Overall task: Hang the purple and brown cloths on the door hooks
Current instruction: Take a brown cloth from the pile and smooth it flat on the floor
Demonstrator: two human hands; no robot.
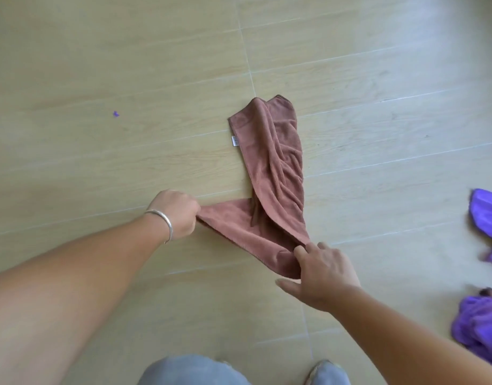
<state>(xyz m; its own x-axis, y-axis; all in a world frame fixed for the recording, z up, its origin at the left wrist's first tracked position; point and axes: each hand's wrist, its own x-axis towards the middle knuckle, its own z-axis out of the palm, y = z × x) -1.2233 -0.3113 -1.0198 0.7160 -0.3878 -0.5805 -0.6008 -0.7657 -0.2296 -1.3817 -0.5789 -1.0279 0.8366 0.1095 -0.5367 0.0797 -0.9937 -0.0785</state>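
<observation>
Neither cloth hangs yet, and no door hooks are in view; the brown cloth lies on the floor, the left hand gripping 1 corner, the right hand pinching another. The purple cloth lies untouched at the right; both hangings remain.

The brown cloth carries a white tag; purple cloth lies on pale wood-grain floor; silver bracelet.

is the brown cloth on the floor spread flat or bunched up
Bunched and twisted, not flat: the brown terry cloth lies in long creases on the wooden floor, with the left hand and right hand gripping its near end.
</observation>
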